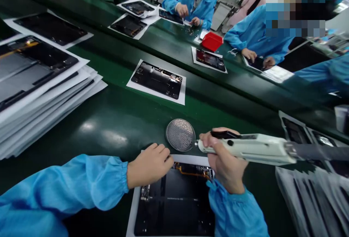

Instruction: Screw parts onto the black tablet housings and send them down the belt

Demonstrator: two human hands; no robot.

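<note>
My right hand [227,160] is wrapped round a pale electric screwdriver [256,149], which lies nearly level with its tip to the left. The tip is at the right rim of a round dish with a dimpled, pitted surface [180,135]; small shiny bits lie in it. My left hand [149,166] is closed, fingers curled, over the upper left edge of an opened black tablet [180,208]. What its fingertips hold, if anything, is hidden. The tablet lies on a white sheet [132,211] below both hands, with an orange flex cable [188,172] along its top.
At left rises a stack of tablets and white sheets [54,109]. Another opened tablet [158,80] lies ahead on the green bench [109,113]. More white sheets [313,197] stand at right. Across the bench, people in blue sleeves work near a red bin [212,41].
</note>
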